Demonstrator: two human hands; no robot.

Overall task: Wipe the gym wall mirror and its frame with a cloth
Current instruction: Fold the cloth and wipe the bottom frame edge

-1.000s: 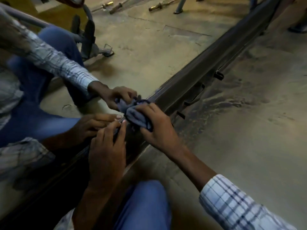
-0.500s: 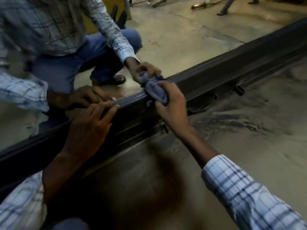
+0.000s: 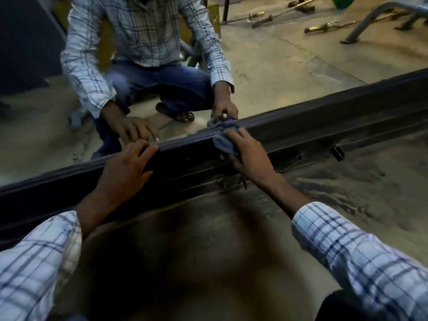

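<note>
The right hand (image 3: 251, 158) clamps its fingers on the bunched blue-grey cloth (image 3: 222, 144) against the dark metal mirror frame (image 3: 312, 133); the left hand (image 3: 126, 166) (fingers spread flat) may smudge the glass (image 3: 266, 72).

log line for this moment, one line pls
right hand: holds crumpled blue-grey cloth against dark metal mirror frame | left hand: rests on frame, fingers straight | stage: wiping bottom frame

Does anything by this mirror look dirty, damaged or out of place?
The grey concrete floor beside the dark metal mirror frame is streaked with dark grime, right of the right hand gripping the blue-grey cloth.
</note>
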